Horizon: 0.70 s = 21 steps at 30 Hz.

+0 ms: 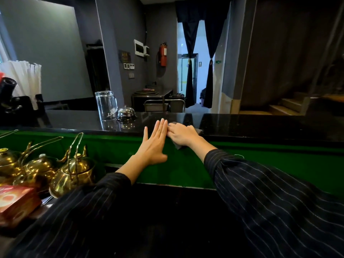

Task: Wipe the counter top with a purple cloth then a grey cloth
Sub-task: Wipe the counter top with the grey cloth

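The glossy black counter top (251, 123) runs across the view above a green front panel. My right hand (183, 135) lies flat on a grey cloth (178, 146) at the counter's near edge; a corner of the cloth hangs over the green panel. My left hand (154, 144) is open with straight fingers, its fingertips on the counter edge, touching the right hand. No purple cloth is in view.
An upturned glass jug (106, 106) and a chrome service bell (127, 113) stand on the counter left of my hands. Several brass teapots (72, 172) and a red box (16, 202) sit on the lower shelf at left. A black machine (11, 95) stands far left.
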Each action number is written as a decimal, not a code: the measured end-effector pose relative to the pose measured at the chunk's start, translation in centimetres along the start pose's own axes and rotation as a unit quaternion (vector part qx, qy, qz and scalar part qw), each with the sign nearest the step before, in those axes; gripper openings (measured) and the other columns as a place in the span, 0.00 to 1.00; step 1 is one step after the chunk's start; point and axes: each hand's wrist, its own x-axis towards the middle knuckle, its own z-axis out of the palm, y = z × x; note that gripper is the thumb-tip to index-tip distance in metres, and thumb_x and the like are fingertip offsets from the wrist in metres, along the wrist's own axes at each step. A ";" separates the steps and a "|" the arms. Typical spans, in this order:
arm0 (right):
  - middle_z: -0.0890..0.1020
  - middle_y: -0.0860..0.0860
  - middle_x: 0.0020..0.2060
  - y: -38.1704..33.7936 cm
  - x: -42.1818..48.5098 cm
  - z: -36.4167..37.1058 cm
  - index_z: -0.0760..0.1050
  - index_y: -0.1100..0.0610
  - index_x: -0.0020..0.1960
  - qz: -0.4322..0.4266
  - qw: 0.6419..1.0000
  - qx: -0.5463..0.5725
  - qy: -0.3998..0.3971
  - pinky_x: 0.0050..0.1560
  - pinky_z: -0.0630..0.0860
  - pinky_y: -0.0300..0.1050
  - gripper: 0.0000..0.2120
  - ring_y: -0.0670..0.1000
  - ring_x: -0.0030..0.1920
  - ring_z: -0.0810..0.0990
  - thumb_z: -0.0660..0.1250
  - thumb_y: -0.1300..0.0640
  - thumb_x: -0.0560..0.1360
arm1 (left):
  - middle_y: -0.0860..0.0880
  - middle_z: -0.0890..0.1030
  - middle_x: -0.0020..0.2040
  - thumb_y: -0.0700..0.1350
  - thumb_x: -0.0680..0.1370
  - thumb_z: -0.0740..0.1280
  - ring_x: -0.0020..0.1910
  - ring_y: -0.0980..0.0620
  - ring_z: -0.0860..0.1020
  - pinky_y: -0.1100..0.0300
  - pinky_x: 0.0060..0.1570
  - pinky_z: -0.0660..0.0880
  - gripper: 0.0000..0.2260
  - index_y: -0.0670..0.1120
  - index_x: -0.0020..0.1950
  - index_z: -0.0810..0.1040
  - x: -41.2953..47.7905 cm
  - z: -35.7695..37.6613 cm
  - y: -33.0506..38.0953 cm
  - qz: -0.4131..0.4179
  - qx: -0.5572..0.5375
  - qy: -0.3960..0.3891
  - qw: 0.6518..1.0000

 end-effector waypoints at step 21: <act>0.55 0.46 0.79 33.4 -20.8 -7.3 0.55 0.36 0.76 0.389 0.921 -0.017 -0.007 0.72 0.51 0.62 0.23 0.54 0.78 0.54 0.43 0.43 0.82 | 0.52 0.42 0.79 0.74 0.70 0.53 0.77 0.48 0.39 0.33 0.70 0.40 0.38 0.66 0.75 0.41 13.3 1.6 15.9 0.116 0.013 -0.110 0.987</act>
